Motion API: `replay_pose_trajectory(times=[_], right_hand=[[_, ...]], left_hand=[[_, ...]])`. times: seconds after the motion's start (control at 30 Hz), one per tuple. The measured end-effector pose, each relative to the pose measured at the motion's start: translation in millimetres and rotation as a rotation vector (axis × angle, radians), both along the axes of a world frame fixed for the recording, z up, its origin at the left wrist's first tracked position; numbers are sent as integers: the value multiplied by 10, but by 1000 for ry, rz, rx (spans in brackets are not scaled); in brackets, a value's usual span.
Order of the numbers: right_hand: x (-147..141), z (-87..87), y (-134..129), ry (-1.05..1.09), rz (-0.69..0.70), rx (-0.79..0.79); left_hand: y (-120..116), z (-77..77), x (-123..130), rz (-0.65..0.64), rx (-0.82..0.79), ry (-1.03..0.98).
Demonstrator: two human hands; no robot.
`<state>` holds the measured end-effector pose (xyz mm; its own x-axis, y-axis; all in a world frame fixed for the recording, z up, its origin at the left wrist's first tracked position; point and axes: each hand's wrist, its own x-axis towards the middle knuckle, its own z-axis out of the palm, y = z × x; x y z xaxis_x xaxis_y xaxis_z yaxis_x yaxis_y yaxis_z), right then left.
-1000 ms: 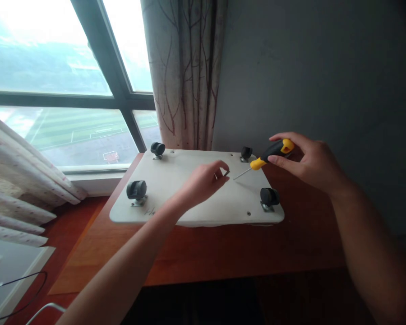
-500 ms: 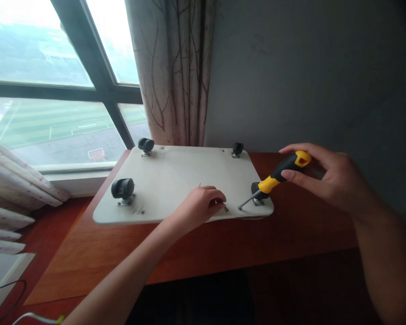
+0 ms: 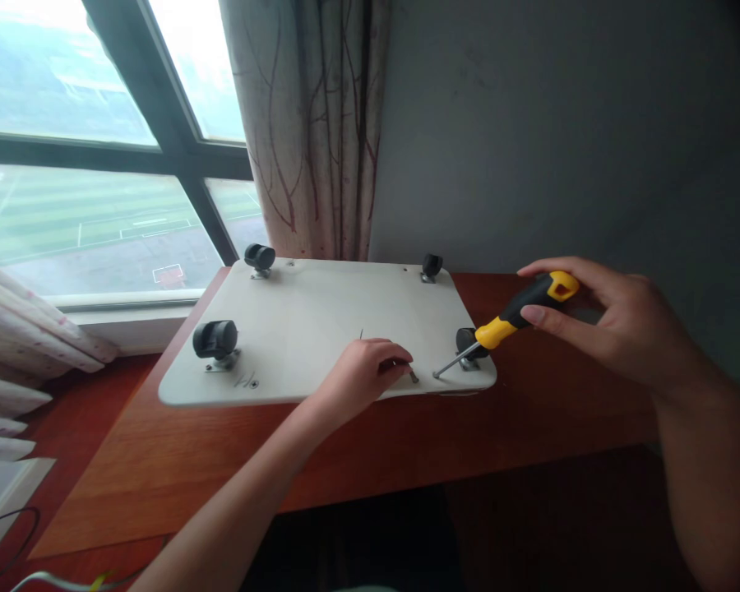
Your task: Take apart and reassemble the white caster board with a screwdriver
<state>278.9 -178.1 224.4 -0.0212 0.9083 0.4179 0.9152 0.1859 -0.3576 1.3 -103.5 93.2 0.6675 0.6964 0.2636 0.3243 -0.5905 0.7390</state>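
A white board [image 3: 339, 304] with rounded corners lies on the brown table, carrying black casters near its corners. My right hand [image 3: 598, 316] holds a yellow and black screwdriver [image 3: 518, 311], tilted, its tip at a small screw [image 3: 436, 375] in the board beside the near right caster [image 3: 469, 344]. Over the board's near edge, my left hand [image 3: 373, 366] is closed, fingers curled downward. A small metal piece [image 3: 414, 377] shows just beside its fingertips; whether the fingers grip it is unclear.
The near left caster [image 3: 215, 341] and two far casters [image 3: 260, 256] [image 3: 432, 265] stick up from the board. The wooden table [image 3: 222, 448] extends around it. Behind are a curtain [image 3: 314, 131], a window and a grey wall. A cable lies at the lower left.
The camera view has shifted slightly. The screwdriver keeps its tip at the screw. Slightly more of the small metal piece shows by my left fingertips.
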Motion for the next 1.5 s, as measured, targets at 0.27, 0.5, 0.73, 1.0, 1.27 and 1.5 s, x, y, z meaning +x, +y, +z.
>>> replay_pose_trajectory(times=[0.27,0.5,0.73,1.0,1.27,1.5], right_hand=[[28,-3,14,18,-49,-27],[10,21,-14,-21,-89,-45],[60,5,13,8,-109,-70],[67,44,33,-6,-110,-113],[106,34,56,51,-101,-134],[147,25,70,75,-88,-149]], left_hand=[[-107,-68,-11,50,230,63],[-112,-75,-6,73,231,78],[-97,-62,-8,54,205,82],[-95,-116,18,93,291,100],[-104,-103,16,104,295,114],[-93,-104,5,92,273,66]])
